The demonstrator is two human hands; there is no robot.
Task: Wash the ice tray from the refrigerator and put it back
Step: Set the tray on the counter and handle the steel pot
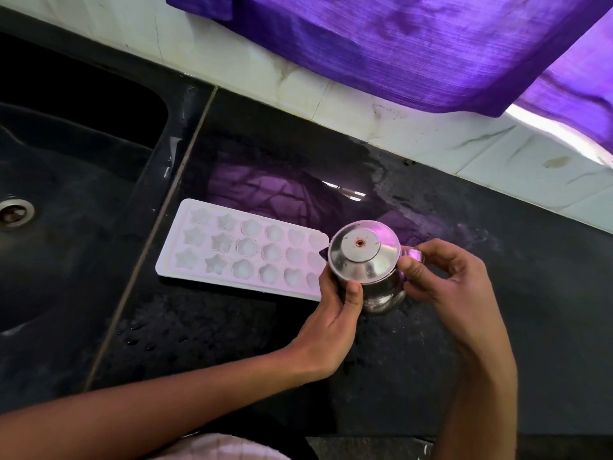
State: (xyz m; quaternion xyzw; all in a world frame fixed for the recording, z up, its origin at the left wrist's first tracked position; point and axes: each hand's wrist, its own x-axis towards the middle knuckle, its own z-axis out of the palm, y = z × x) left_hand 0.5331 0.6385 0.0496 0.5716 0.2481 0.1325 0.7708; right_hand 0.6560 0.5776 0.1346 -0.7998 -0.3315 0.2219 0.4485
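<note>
A white ice tray (238, 249) with star, flower and heart shaped cells lies flat on the wet black counter (497, 293), just right of the sink. At its right end stands a small steel jug (365, 257) with a domed lid. My left hand (335, 313) grips the jug's body from the near left side, thumb against the lid's rim. My right hand (441, 277) pinches the jug's handle on its right side. The tray's right end is partly hidden behind the jug and my left hand.
A black sink (66, 161) with a metal drain (15, 212) takes up the left. A white tiled wall (365, 104) runs behind the counter, with a purple curtain (414, 44) hanging above it. Water drops lie on the counter near the front.
</note>
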